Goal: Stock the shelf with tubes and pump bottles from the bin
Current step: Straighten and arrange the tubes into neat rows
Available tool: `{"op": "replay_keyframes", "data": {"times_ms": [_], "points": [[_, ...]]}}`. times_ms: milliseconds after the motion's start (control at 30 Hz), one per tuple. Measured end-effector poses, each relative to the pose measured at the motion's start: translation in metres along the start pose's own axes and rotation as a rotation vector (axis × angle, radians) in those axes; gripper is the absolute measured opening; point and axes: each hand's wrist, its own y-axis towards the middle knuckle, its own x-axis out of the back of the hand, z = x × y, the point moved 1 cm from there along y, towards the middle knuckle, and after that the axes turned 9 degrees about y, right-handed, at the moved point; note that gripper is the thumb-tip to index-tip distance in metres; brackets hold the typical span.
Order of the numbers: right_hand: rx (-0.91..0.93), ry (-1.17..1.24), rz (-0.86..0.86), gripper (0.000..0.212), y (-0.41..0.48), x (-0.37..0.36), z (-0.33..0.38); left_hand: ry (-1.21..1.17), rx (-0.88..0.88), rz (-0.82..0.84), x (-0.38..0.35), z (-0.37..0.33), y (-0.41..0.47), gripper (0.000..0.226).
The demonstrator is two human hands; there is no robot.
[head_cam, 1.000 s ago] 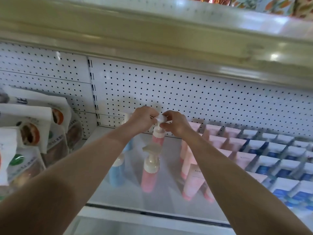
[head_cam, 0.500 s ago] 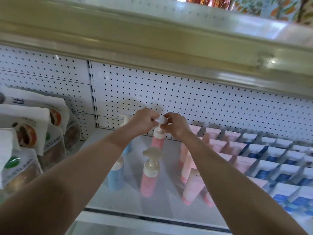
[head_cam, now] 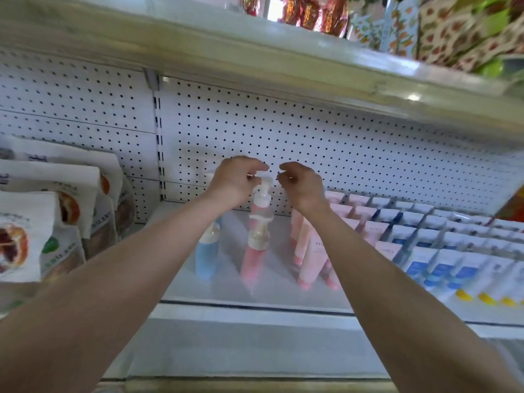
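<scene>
Here the rear pink pump bottle stood upright on the shelf, close to the pegboard. Right hand hung loosely curled beside its pump head, holding nothing. Left hand touched the head with its thumb; grip unclear.

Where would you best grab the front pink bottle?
Wrap fingers round the front pink bottle at its slim body just below the white collar, coming from the front: it stands upright, the rear pink bottle stands right behind, and the pump on top would likely press down.
</scene>
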Motion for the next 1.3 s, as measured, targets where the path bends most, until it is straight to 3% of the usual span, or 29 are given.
{"op": "replay_keyframes", "data": {"times_ms": [200,333,467,567,833,967,1200,1300], "points": [[0.043,0.051,-0.154,0.032,-0.072,-0.002,0.023,-0.032,-0.101,-0.247,0.033,0.002,-0.066,0.032],[-0.038,0.115,-0.229,0.037,-0.116,-0.024,0.005,-0.047,-0.060,-0.317,0.036,0.029,-0.113,0.037],[-0.165,0.111,-0.162,0.061,-0.156,-0.054,-0.025,-0.055,0.092,-0.297,0.016,0.068,-0.150,0.043],[-0.242,0.131,-0.106,0.057,-0.180,-0.078,-0.044,-0.074,0.200,-0.233,-0.005,0.094,-0.172,0.049],[-0.368,0.160,-0.052,0.075,-0.176,-0.107,-0.074,-0.052,0.366,-0.067,-0.046,0.135,-0.179,0.075],[-0.373,0.174,-0.083,0.066,-0.165,-0.121,-0.081,-0.036,0.387,-0.035,-0.059,0.138,-0.165,0.081],[-0.386,0.152,-0.098,0.040,-0.155,-0.132,-0.097,-0.021,0.385,-0.056,-0.073,0.143,-0.156,0.068],[-0.375,0.143,-0.116,0.038,-0.150,-0.130,-0.100,-0.012,0.386,-0.055,-0.075,0.146,-0.150,0.063]]}}
